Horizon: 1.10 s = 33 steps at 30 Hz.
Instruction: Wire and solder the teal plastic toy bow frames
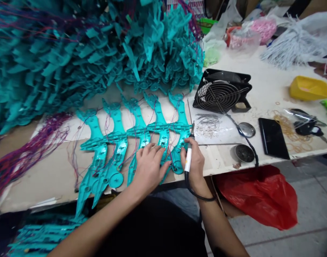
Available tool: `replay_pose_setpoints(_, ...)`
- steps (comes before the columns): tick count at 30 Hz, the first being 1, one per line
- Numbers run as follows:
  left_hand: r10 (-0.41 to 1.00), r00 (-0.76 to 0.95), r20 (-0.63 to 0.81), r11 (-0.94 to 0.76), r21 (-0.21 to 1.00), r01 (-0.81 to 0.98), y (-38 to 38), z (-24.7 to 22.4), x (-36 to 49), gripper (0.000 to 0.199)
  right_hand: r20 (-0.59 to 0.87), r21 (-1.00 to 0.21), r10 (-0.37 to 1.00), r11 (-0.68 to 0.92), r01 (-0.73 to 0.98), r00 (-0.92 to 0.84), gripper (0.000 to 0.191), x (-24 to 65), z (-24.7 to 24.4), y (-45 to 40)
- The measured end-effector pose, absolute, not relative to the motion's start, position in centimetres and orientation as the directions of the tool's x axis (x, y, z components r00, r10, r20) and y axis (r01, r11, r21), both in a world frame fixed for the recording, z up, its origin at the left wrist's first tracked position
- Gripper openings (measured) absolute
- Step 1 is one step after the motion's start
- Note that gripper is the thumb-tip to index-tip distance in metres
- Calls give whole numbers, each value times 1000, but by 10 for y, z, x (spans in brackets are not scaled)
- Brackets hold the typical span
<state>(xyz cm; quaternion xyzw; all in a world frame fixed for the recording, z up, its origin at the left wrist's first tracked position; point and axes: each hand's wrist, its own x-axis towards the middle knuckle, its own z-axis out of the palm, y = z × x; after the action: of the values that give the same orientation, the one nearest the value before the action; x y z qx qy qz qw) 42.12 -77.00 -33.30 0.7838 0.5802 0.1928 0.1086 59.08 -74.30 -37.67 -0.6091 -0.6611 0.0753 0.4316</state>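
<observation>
A row of teal plastic parts [116, 117] with thin red and blue wires lies across the bench in front of me. My left hand [149, 164] rests over the parts right of the row's middle, fingers stretched out and thumb apart. In my right hand [196, 160] is a soldering iron [188, 159] with a white and black handle, held like a pen, its tip pointing up and away from me. The right fingertips are close beside the rightmost teal part [181, 114]; whether they touch it I cannot tell.
A large heap of teal parts [85, 64] fills the back left, with a wire bundle [50, 139] below. Rightward are a black fan [222, 91], solder wire [208, 121], a round tin [243, 153], a phone [273, 137] and a yellow tray [309, 89]. A red bag [259, 196] lies below the bench edge.
</observation>
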Motion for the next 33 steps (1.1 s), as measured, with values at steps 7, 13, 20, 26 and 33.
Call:
replay_pose_setpoints(7,958,233,170,-285,453,844,-763,-338,412,41,359,-832,880,151,534,311,36,594,-379,-749)
replay_pose_setpoints(13,926,343,155,-368,566,738,-775,-338,415,43,309,-926,824,147,348,476,42,596,-365,-763)
replay_pose_setpoints(20,967,63,247,-193,552,811,-752,-334,386,51,287,-932,888,173,318,359,40,583,-347,-782)
replay_pose_setpoints(26,973,165,162,-218,402,889,-734,-332,393,60,269,-932,924,179,314,273,45,549,-362,-756)
replay_pose_setpoints(33,977,193,87,-211,432,877,-748,-327,406,66,260,-965,950,246,95,176,46,546,-375,-749)
